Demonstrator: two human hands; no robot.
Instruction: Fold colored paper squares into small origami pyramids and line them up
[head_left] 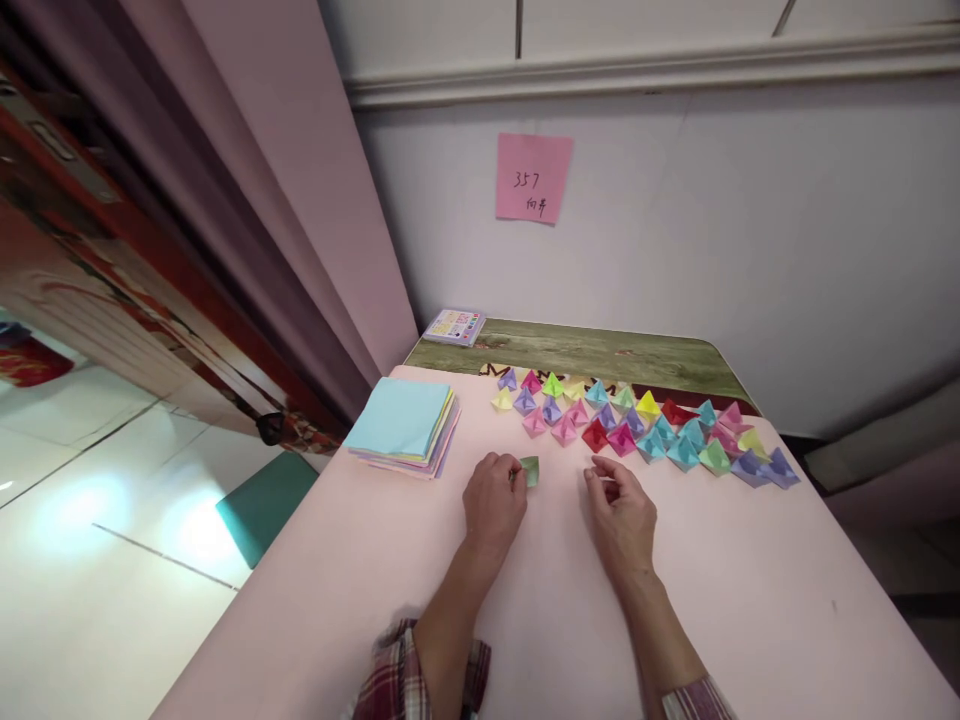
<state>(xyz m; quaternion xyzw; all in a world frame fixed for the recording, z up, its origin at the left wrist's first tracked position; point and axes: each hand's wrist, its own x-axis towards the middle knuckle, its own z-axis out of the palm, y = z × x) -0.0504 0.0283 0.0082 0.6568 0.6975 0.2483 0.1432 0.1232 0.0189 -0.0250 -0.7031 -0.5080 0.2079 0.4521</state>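
My left hand (496, 500) is closed in a pinch on a small piece of folded green paper (531, 471), whose free part sticks out to the right of the fingers. Some of that paper is hidden behind the hand. To the right, my right hand (622, 510) hovers over or rests on the table with loosely curled fingers, a gap between thumb and fingertips, and nothing visible in it. Just beyond it stand rows of small folded paper boats (621, 438) in red, pink, purple, blue, green and yellow.
Left of my hands lies a stack of coloured paper sheets (401, 420), light blue on top. A packet (455, 326) sits at the far left corner of the pink-covered table (555, 620). A pink note (533, 178) with handwriting hangs on the wall, and a curtain hangs at left.
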